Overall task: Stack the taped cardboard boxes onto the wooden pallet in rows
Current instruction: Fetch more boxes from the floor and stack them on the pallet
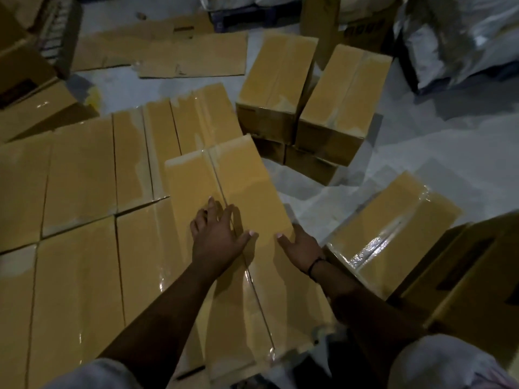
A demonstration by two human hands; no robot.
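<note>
Low light over the packing floor: the left hand (216,234) lies flat on top of a long taped box (247,178), fingers straight and spread, pressing down near the tape seam. The right hand (300,247) clasps the same box at its right edge — thumb on the top face, the other fingers over the side where I cannot see them. A dark band (316,265) circles that wrist. The 2 hands are near each other but apart.

The box runs from near to far and lies slightly skewed at the right end of a packed layer of boxes (81,169), its far end over a neighbour's lid. On my feed that layer fills the left half of the view in tight rows, with glossy tape on the lids; what carries it is hidden from me.

On the pale floor (421,153) at the far right stands a small stack (345,99), 2 boxes side by side on top of others. A spare box (393,220) lies at the near right, just beside a larger carton (471,276). Flattened cardboard sheets (174,51) lie at the far side — silver-wrapped bundles (449,43) to their right.
</note>
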